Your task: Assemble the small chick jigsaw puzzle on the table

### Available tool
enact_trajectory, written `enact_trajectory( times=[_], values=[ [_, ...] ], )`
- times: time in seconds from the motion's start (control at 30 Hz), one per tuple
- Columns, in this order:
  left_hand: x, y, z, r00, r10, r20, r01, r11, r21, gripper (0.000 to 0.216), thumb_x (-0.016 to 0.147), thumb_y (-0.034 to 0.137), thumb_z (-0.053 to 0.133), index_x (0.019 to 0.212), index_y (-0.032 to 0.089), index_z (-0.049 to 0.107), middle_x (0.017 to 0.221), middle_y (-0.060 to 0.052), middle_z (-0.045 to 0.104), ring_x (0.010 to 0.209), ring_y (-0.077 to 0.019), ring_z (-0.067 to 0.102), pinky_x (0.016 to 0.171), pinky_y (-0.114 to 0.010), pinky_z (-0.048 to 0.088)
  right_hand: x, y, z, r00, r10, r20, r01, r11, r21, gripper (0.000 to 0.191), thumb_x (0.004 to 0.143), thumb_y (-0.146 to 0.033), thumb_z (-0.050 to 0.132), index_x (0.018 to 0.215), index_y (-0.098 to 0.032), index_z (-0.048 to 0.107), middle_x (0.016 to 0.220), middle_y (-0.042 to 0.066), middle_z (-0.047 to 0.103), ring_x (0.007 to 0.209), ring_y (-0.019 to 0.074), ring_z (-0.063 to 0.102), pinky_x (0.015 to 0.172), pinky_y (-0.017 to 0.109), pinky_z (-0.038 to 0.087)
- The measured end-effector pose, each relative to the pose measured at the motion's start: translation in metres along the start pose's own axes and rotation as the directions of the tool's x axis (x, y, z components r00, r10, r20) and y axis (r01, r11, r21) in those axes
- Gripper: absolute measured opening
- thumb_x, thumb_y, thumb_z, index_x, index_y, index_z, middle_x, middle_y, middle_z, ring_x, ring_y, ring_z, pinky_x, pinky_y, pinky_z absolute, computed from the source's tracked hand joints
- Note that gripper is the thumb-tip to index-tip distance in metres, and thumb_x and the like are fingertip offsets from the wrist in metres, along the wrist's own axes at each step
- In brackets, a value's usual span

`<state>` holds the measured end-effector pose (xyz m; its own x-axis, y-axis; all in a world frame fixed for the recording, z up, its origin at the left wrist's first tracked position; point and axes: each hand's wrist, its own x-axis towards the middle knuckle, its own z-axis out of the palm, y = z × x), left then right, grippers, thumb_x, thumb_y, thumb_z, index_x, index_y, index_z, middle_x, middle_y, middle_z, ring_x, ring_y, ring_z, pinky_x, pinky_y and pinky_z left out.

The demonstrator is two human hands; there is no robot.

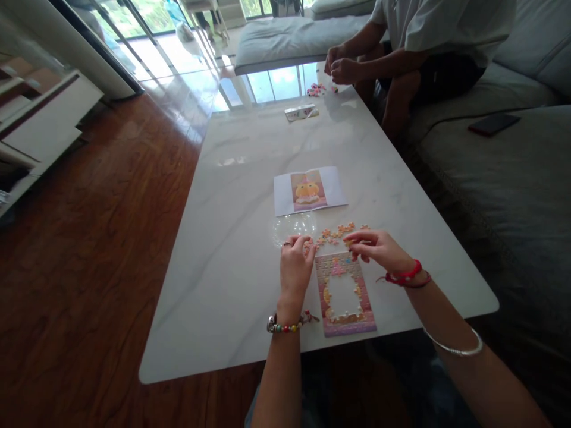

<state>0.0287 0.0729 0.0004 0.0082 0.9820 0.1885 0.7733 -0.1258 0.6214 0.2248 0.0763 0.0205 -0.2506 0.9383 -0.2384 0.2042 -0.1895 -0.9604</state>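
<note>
A partly assembled jigsaw puzzle lies near the table's front edge, its border joined around an open middle. Just above its upper right corner, my right hand pinches a small yellow-orange puzzle piece between thumb and fingers. My left hand is at the puzzle's upper left, fingers curled down beside a small heap of pinkish loose pieces; whether a piece is in its grip is hidden. Loose orange pieces are scattered beyond the puzzle, between and past my hands.
A creased picture sheet lies farther up the white marble-look table, with a clear shiny plastic piece below it. At the far end are a packet, colourful bits and a seated person's hands. A sofa stands right.
</note>
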Motion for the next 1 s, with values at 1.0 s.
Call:
enact_trajectory(
  times=[1.0],
  values=[
    [-0.058, 0.030, 0.013, 0.950, -0.071, 0.305, 0.167, 0.939, -0.302, 0.003, 0.075, 0.017, 0.047, 0.074, 0.019, 0.048, 0.071, 0.000, 0.059, 0.066, -0.0114, 0.057, 0.063, -0.024, 0.044, -0.053, 0.031, 0.036, 0.991, -0.114, -0.073, 0.083, 0.938, -0.337, 0.021, 0.069, -0.023, 0.058, 0.089, -0.019, 0.062, 0.072, 0.001, 0.064, 0.057, 0.0098, 0.056, 0.056, 0.021, 0.045]
  ],
)
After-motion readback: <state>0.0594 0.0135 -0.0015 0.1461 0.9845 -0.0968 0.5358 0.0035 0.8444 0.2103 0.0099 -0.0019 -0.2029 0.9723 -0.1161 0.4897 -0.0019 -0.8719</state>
